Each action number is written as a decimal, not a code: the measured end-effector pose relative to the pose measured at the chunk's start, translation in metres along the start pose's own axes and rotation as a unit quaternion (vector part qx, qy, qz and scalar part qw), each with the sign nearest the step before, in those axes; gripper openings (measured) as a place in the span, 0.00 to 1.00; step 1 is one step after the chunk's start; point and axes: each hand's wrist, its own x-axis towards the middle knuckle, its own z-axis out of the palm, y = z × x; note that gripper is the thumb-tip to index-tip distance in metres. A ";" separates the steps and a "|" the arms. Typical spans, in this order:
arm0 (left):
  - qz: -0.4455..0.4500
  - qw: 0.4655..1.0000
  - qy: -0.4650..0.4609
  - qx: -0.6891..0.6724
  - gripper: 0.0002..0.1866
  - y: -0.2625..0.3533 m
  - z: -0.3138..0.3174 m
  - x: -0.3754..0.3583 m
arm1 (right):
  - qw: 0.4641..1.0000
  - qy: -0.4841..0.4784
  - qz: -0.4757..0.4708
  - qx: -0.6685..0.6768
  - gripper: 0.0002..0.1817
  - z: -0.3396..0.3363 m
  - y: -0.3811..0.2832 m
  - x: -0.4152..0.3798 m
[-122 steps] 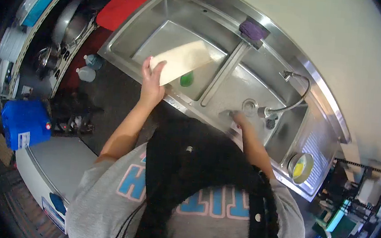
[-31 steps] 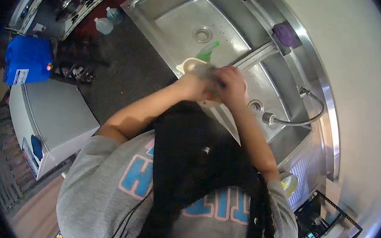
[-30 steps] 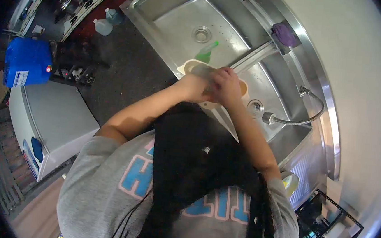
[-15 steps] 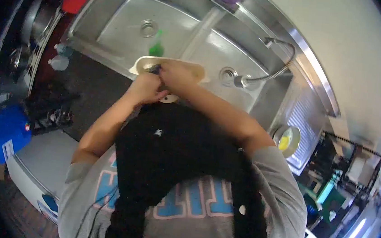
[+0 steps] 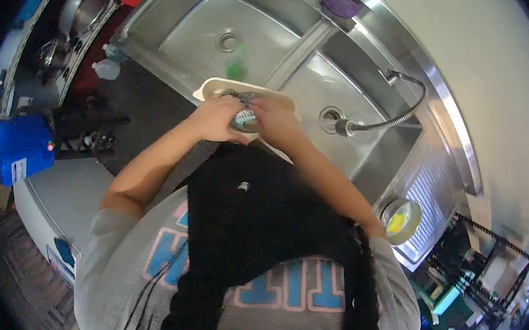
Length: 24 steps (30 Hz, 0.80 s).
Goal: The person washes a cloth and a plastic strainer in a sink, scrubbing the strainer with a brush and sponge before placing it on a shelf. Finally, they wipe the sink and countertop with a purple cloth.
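In front of me a cream-coloured oblong tub sits at the near edge of the sink. My left hand and my right hand meet over it, fingers curled round opposite sides of a small round container with a pale printed label. A dark grey, shiny piece lies at the top of this container, under my fingertips. Hand and fingers cover much of both, and I cannot tell exactly what the container is. Past the tub a green bottle lies in the left basin.
The steel double sink has a flexible-neck tap at its right basin. A purple cloth rests on the back ledge. On the ribbed drainboard stands a metal bowl with something yellow inside. A clear plastic jug is at left.
My hands have spread slightly apart, so the labelled round container now shows between them. The whole view has shifted, with the sink appearing further right.
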 end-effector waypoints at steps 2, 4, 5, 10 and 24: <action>0.012 1.000 0.010 0.008 0.38 -0.006 0.002 0.003 | 0.999 -0.004 0.009 -0.037 0.15 0.009 0.007 -0.001; 0.020 0.999 -0.020 0.045 0.38 0.000 -0.001 0.003 | 0.991 -0.097 0.029 -0.091 0.16 0.010 0.006 0.000; 0.018 0.999 -0.020 0.039 0.38 -0.001 0.001 0.003 | 0.991 -0.095 0.025 -0.089 0.16 0.017 0.005 -0.002; 0.022 0.998 -0.011 0.051 0.36 0.001 0.007 0.005 | 0.975 -0.159 0.130 -0.089 0.14 -0.013 -0.008 0.019; -0.070 0.995 0.069 -0.024 0.23 0.000 0.011 0.005 | 0.999 -0.035 -0.004 -0.029 0.13 -0.023 0.004 0.005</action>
